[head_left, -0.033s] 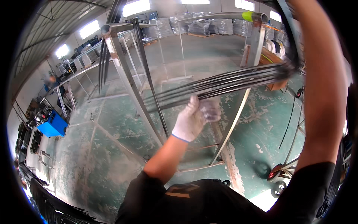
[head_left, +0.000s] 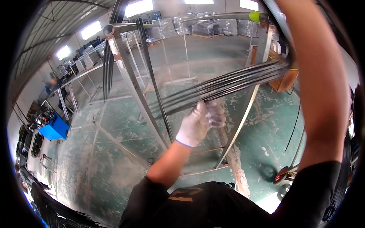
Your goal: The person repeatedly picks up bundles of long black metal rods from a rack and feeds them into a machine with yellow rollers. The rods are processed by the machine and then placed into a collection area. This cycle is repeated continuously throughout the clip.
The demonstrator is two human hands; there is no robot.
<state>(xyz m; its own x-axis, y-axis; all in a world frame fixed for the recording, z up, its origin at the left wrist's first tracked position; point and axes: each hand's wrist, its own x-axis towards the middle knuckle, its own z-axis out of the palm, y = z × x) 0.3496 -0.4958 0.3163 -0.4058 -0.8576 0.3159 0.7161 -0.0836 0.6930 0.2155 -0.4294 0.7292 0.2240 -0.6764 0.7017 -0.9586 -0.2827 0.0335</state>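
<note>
Worn green concrete floor (head_left: 114, 125) spreads open to the left and far side, with clear room beneath the work. Metal rack (head_left: 129, 76) of grey tubes stands ahead, its slanted legs crossing the middle; stacked wrapped pallets (head_left: 213, 26) line the far wall, and a blue box (head_left: 55, 129) sits at the left edge. Bundle of dark rods (head_left: 228, 83) runs lengthwise from lower left up to upper right, tilted, off the floor. Left hand (head_left: 195, 123), gloved white, has its fingers (head_left: 213, 114) closed around the bundle's lower end. Right hand is out of view behind the raised right forearm (head_left: 319, 83); its grip cannot be told.
</note>
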